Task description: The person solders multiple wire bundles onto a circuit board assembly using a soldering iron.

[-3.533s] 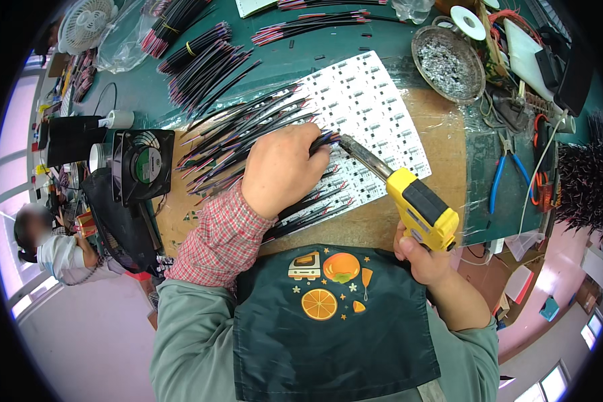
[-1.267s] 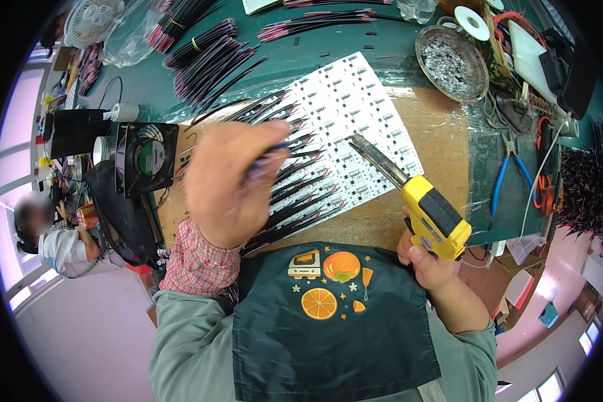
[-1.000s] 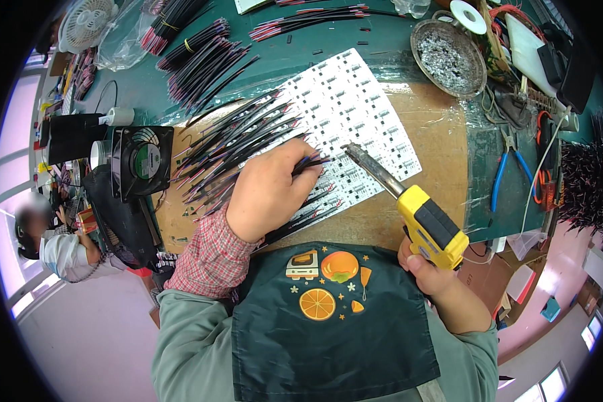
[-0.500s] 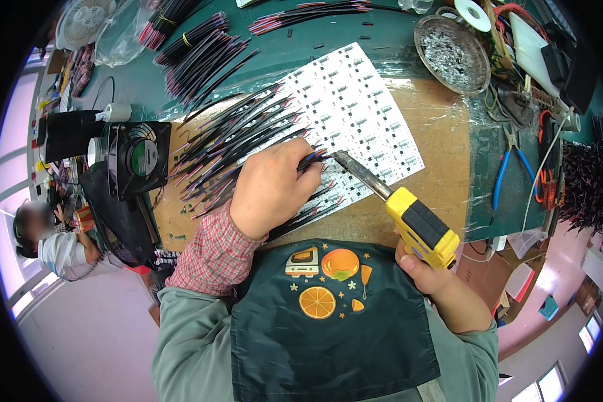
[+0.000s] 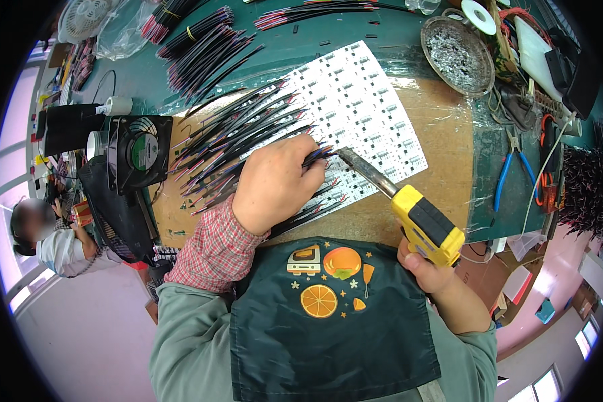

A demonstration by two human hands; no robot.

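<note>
My left hand point(image 5: 275, 184) is closed, thumb and fingers pinching a black-sleeved wire point(image 5: 317, 155) over a white sheet of small circuit boards point(image 5: 375, 114). My right hand point(image 5: 427, 269) is wrapped around the grip of a yellow and black soldering gun point(image 5: 427, 224). Its dark metal tip points up and left, right beside the end of the pinched wire; whether the two touch is hard to make out. Several more black wires with red and blue ends point(image 5: 241, 134) lie across the left part of the sheet, some of them under my left hand.
A square black fan point(image 5: 139, 154) stands left of the wooden board point(image 5: 449, 154). Bundled wires point(image 5: 204, 50) lie at the back left. At the back right are a round metal dish of grey scraps point(image 5: 457, 57) and blue-handled pliers point(image 5: 504, 174). Another person point(image 5: 60, 248) sits far left.
The whole view has shifted slightly. Both hands keep their grips, and the soldering tip stays beside the end of the pinched wire.
</note>
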